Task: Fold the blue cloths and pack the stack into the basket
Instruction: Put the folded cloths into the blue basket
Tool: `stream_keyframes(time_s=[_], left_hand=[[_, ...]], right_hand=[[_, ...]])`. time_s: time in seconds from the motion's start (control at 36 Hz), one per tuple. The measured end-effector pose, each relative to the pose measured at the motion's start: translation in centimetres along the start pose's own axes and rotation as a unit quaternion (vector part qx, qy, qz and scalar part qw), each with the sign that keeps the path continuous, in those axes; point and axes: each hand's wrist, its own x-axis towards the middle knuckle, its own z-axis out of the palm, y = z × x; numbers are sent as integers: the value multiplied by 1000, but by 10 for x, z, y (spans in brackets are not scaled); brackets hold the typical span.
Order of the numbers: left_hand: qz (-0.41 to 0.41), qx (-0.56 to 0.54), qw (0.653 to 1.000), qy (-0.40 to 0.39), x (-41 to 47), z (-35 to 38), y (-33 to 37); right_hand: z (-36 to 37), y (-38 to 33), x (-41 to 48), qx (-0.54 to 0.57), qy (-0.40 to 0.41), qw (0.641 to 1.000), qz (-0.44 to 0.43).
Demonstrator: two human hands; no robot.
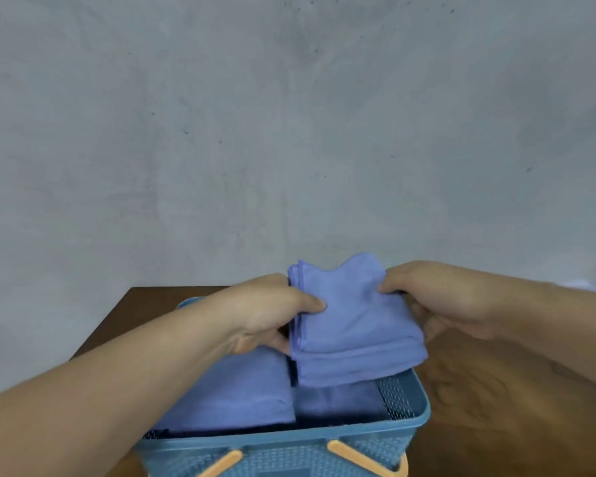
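Two hands are occupied with the packing step. In the left half of the basket (414, 416), which stands toward the left edge of the counter (496, 390), a folded cloth (234, 390) is already laid. The stack of folded blue cloths (351, 325) is pinched at its left edge by the left hand (272, 311), thumb on top, and gripped at its right edge by the right hand (437, 297); it is held above the basket's right half. A level lowering into that deeper space is judged to be needed next, with the edges kept squared.

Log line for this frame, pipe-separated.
phase: packing | left hand, right hand: grip cloth stack | cloth stack: over basket, right side | basket: folded cloths inside
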Motion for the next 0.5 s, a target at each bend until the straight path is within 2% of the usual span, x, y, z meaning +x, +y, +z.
stream_keyframes(time_s=[0.14,0.28,0.44,0.5], left_hand=[[-4,103,995,2,-2,-4,-6],[-16,241,970,0,0,-2,-10],[8,429,903,30,0,3,-10],[16,484,874,36,-3,9,-9]], right_hand=[[13,4,9,-91,-27,995,-18],[11,1,22,-191,-57,980,-21],[22,-8,30,-324,-101,940,-42],[26,-9,32,-390,-103,914,-45]])
